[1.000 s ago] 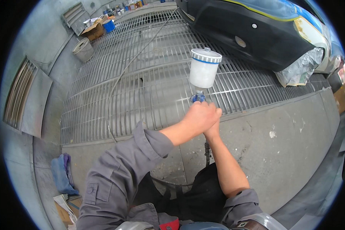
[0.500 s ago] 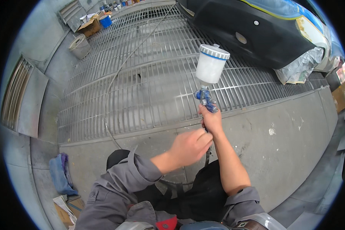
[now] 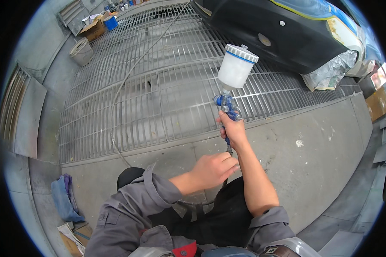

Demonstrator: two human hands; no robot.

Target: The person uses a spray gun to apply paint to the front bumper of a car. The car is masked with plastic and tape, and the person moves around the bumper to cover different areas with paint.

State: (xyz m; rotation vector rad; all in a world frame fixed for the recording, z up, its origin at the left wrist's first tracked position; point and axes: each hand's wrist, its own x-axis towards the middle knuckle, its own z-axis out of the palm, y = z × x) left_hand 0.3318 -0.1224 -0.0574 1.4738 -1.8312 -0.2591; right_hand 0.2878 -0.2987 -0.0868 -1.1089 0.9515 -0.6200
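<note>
My right hand (image 3: 232,128) is wrapped around the handle of a blue spray gun (image 3: 227,107), which stands up in front of me. On top of the gun sits a white paint cup (image 3: 236,70) with a grey ribbed lid and a blue band. A dark air hose (image 3: 224,183) runs down from the fitting at the handle's lower end. Just below that fitting, my left hand (image 3: 215,169) is closed where the hose passes, its fingers curled around it. The hose is partly hidden behind this hand.
Beyond the hands lies a metal floor grating (image 3: 158,98), crossed by another thin hose (image 3: 137,64). A dark car bumper (image 3: 253,30) with masking stands at the far right. A bucket (image 3: 81,52), cardboard box (image 3: 92,30) and blue can (image 3: 110,22) are at far left.
The spray gun has moved slightly left and its cup leans more to the right. My left hand has shifted slightly down, exposing more of the handle's lower end and its hose fitting.
</note>
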